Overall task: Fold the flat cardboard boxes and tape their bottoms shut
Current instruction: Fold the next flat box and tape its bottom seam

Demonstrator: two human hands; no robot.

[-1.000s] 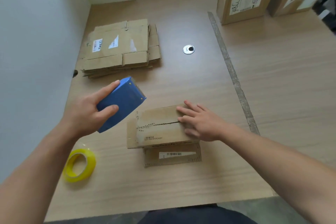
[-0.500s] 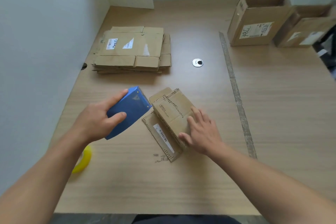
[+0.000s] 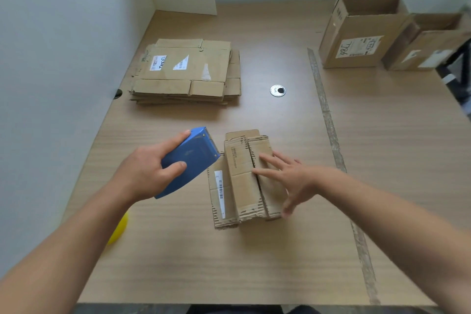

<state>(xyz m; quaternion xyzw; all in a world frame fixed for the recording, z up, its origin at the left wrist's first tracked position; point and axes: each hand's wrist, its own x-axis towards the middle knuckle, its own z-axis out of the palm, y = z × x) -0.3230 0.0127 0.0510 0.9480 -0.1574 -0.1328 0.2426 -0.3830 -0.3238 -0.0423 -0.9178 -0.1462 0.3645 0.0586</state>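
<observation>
Now: box (image 3: 244,178) lies on the table (image 3: 254,262), centre, slightly toward the near edge. Flapped face is up, two flaps folded in, and the seam between them runs near to far. A barcode label shows on its left side.

Right hand (image 3: 293,176): fingers straight and spread apart, lying flat on the right flap. The forefinger tip reaches the seam.

Left hand (image 3: 150,173): clamped round the blue dispenser (image 3: 190,160), thumb on the upper face, forefinger along the far side. The dispenser is tilted, toothed edge pointing far-right, just beside the box's far-left corner. Cannot tell if it touches the box.

Stack (image 3: 183,71) of flat boxes sits far left, well apart from the box. Yellow roll (image 3: 119,231) is at the near left, mostly hidden behind the left forearm. Round grommet (image 3: 277,90) lies right of the stack. Open box (image 3: 356,35) stands upright at the far right, with the second open box (image 3: 428,43) just beside it on the right.
</observation>
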